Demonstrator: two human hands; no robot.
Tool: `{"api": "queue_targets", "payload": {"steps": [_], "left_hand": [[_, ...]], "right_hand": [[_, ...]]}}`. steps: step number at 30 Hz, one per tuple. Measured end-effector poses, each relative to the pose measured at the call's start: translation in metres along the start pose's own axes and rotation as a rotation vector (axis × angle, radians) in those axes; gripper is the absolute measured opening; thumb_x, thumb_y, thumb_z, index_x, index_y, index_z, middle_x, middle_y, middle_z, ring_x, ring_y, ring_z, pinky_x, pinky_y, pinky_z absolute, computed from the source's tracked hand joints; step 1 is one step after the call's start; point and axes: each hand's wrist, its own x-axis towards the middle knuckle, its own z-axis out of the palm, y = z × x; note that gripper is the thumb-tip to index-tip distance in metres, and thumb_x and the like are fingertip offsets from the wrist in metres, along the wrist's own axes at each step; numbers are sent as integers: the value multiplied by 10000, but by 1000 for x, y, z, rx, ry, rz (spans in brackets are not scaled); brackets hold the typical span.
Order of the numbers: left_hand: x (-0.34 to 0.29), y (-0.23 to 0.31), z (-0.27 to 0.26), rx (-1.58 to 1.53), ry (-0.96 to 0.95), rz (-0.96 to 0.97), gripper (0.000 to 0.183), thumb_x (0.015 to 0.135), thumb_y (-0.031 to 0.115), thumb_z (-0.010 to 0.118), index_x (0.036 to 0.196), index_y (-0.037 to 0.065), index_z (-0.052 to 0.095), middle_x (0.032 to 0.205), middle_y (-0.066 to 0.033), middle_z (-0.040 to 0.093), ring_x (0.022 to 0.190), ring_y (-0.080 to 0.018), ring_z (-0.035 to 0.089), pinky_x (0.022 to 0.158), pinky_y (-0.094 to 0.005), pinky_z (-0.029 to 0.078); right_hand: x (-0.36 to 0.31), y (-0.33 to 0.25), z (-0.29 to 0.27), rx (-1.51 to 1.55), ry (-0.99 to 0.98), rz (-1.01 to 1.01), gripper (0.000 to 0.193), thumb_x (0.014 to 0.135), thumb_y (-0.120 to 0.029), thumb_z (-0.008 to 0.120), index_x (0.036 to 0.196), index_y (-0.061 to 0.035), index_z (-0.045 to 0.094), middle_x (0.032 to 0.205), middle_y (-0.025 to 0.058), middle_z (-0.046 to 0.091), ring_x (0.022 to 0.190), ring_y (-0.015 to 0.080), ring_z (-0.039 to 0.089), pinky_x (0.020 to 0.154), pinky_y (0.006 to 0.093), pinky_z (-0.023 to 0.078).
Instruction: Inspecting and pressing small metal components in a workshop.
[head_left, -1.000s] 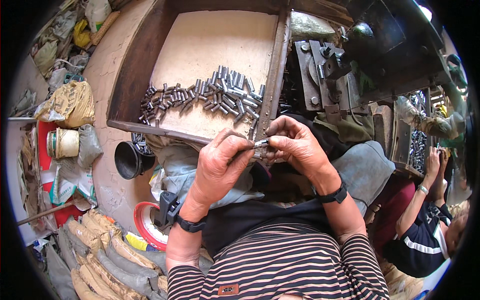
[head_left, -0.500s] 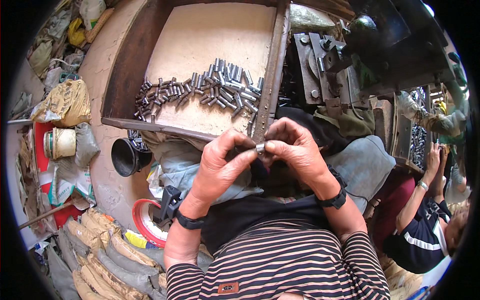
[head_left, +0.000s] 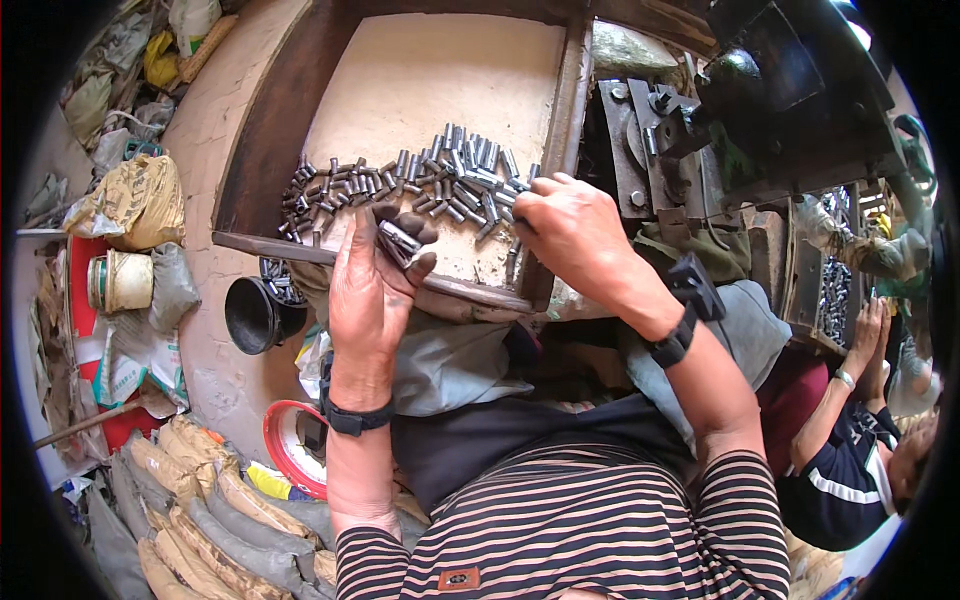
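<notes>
My left hand (head_left: 368,285): curled round metal pins (head_left: 400,241), likely so none drop | my right hand (head_left: 577,232): at tray (head_left: 270,140) edge beside loose pins (head_left: 465,180), fingertips hidden, grip can't tell

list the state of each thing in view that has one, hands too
wooden tray, open-topped, partly covered
metal cylinders, loose, jumbled
left hand, curled, holding at least one metal piece
right hand, fingers curled, contents hidden
black bucket, open
wristbands, fastened
</notes>
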Motion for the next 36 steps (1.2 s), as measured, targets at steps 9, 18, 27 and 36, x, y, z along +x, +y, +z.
{"api": "queue_targets", "payload": {"steps": [9, 18, 27, 36], "left_hand": [[42, 24, -15, 1138, -101, 67, 149, 881, 135, 602, 950, 12, 651, 764, -55, 639, 660, -103, 591, 576, -235, 471], [75, -4, -16, 1908, -273, 428, 188, 778, 136, 671, 883, 4, 588, 888, -175, 630, 877, -369, 607, 754, -442, 480], [79, -18, -5, 2078, -272, 455, 190, 800, 151, 646, 911, 40, 538, 934, -157, 598, 883, -372, 603, 748, -458, 497], [70, 5, -12, 1594, -119, 365, 151, 883, 138, 604, 960, 11, 578, 883, -115, 646, 795, -222, 641, 691, -329, 524]], "right_hand": [[35, -11, 29, -404, -308, -46, 65, 689, -144, 615, 677, -95, 655, 712, 67, 630, 780, 221, 611, 674, 368, 413], [25, -11, 44, -323, -91, -86, 55, 728, -152, 603, 746, -107, 628, 764, 63, 603, 838, 226, 601, 722, 394, 402], [28, -4, 48, -326, -163, -59, 65, 717, -155, 603, 745, -102, 628, 762, 61, 602, 834, 242, 600, 735, 397, 401], [13, -12, -1, 338, 2, 113, 121, 821, -93, 604, 894, -5, 568, 775, 157, 641, 792, 355, 623, 658, 392, 479]]}}
